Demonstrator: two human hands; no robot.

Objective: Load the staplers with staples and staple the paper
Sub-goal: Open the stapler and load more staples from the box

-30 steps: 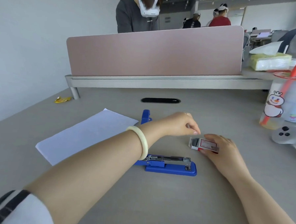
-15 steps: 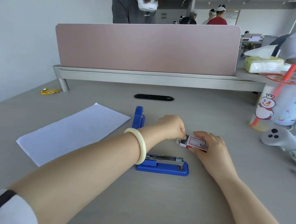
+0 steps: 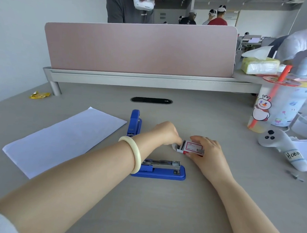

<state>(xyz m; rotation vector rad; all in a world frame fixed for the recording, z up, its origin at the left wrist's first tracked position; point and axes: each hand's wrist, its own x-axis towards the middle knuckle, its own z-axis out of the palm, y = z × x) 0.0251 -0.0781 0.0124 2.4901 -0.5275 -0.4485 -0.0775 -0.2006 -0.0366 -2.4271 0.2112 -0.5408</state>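
Beside open stapler (image 3: 161, 167), hands (image 3: 205, 151) on staple box (image 3: 192, 148)

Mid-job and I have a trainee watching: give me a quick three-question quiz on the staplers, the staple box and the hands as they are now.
1. True or false: the near stapler lies with its metal staple channel exposed.
2. Which hand holds the staple box steady? A) left B) right C) neither
3. Fill in: the sheet of paper lies to the ____ of the far stapler.

Key:
1. True.
2. B: the right hand grips the box on the desk, while the left hand reaches its fingers to the open end.
3. Left.
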